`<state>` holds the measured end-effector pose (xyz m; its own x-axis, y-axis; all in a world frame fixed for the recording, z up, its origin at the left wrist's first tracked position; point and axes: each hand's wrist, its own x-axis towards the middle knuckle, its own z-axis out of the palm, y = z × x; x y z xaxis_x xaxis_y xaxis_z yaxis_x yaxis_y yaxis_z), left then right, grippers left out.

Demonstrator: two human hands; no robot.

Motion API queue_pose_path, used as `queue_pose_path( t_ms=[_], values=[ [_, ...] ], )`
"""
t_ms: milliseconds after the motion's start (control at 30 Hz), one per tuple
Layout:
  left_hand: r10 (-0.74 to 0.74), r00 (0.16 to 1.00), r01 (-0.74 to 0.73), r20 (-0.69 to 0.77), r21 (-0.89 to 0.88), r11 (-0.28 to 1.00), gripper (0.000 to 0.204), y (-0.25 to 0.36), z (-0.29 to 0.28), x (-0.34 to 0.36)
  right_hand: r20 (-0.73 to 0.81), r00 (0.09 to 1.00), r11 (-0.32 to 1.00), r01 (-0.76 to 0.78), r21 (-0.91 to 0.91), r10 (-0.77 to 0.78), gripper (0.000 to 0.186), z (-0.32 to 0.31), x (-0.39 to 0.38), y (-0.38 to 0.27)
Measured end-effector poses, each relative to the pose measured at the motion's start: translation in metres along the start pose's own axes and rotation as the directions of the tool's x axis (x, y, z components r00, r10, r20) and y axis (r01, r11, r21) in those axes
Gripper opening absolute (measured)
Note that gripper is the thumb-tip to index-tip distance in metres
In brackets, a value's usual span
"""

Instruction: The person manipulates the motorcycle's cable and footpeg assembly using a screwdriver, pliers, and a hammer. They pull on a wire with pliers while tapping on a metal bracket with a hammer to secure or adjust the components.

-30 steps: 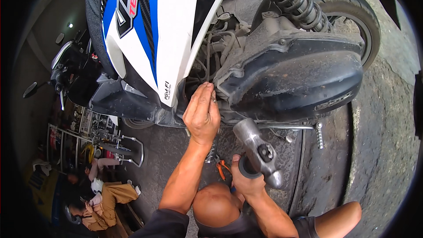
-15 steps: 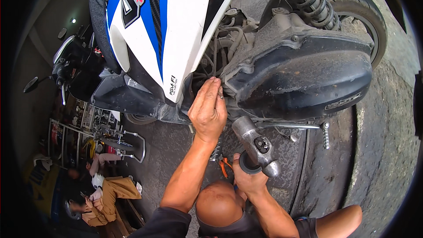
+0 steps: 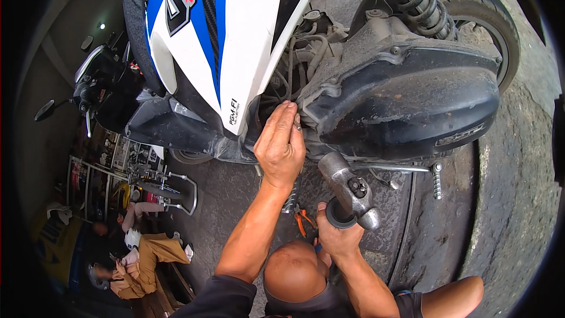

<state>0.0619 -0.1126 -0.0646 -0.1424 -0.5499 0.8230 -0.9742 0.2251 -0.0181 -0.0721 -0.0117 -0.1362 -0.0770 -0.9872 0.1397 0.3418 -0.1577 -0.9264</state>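
Observation:
My left hand (image 3: 279,150) reaches into the gap between the scooter's white and blue side panel (image 3: 241,53) and the dusty black engine-side cover (image 3: 406,100). Its fingers are pressed together, pointing inward; a small dark bit shows by the fingertips, but what they pinch is hidden. Lower and to the right, my right hand (image 3: 342,240) is closed round the handle of a ball-peen hammer (image 3: 346,187). The steel head points up toward the underside of the engine cover, close to the kick-start lever (image 3: 400,168), with a visible space between it and my left hand.
Orange-handled pliers (image 3: 303,222) lie on the dark floor between my forearms. A coil-spring shock absorber (image 3: 412,0) and the rear wheel (image 3: 491,29) are at the upper right. Another motorbike (image 3: 97,76) and a seated person (image 3: 141,259) are off to the left.
The hammer in my right hand has shifted slightly up and to the right. My left hand stays at the gap, and the whole view has moved a little.

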Motion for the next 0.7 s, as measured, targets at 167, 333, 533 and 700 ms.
queue_pose_path(
  t_ms=[167,333,533,700],
  values=[
    [-0.015,1.000,0.015,0.013,0.000,1.000,0.023,0.000,-0.001,0.001,0.017,1.000,1.000,0.014,-0.012,-0.014,0.009,0.000,0.004,0.000],
    [-0.046,0.998,0.046,0.042,0.004,0.999,0.023,0.004,-0.001,0.002,0.049,0.998,0.999,0.034,-0.031,-0.032,0.012,0.002,0.019,0.009],
    [-0.050,0.997,0.049,0.051,0.025,0.998,0.024,0.005,-0.003,0.001,0.041,0.985,0.981,0.172,-0.091,-0.169,0.009,0.005,0.029,0.017],
    [0.011,1.000,-0.011,0.016,0.006,1.000,0.021,0.003,-0.003,0.004,0.108,0.993,0.998,-0.057,0.040,0.052,0.013,0.021,0.034,0.021]
  ],
)
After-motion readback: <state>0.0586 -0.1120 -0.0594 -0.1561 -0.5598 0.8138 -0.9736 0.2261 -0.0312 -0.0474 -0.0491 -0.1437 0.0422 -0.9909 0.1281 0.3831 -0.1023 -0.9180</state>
